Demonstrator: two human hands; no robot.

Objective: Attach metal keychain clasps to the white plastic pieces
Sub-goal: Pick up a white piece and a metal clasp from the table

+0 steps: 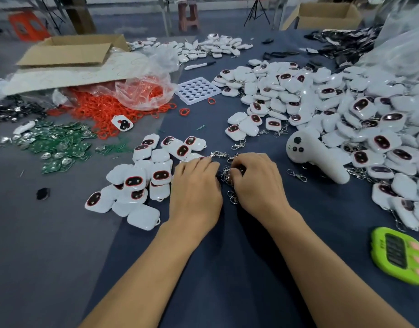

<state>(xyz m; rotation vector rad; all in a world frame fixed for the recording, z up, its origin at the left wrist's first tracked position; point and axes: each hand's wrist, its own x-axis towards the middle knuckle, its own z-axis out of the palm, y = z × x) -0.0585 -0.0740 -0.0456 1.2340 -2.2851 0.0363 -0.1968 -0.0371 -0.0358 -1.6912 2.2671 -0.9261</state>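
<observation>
My left hand (196, 185) and my right hand (257, 181) lie close together on the dark blue table cloth (61, 245). A small heap of metal keychain clasps (225, 175) sits between them. My right hand's curled fingers hold a white plastic piece with a dark oval face (239, 170). My left hand's fingers curl down at the heap's edge, where a clasp (216, 154) sticks out from its fingertips. A pile of loose white pieces (142, 178) lies just left of my left hand.
A big heap of white pieces with clasps (345, 110) fills the right side, with a white handheld controller (315, 152) lying against it. A green timer (400, 254) sits at the right edge. Green circuit boards (59, 145), orange rings (104, 107), a white tray (196, 89) and a cardboard box (71, 50) lie at left and back.
</observation>
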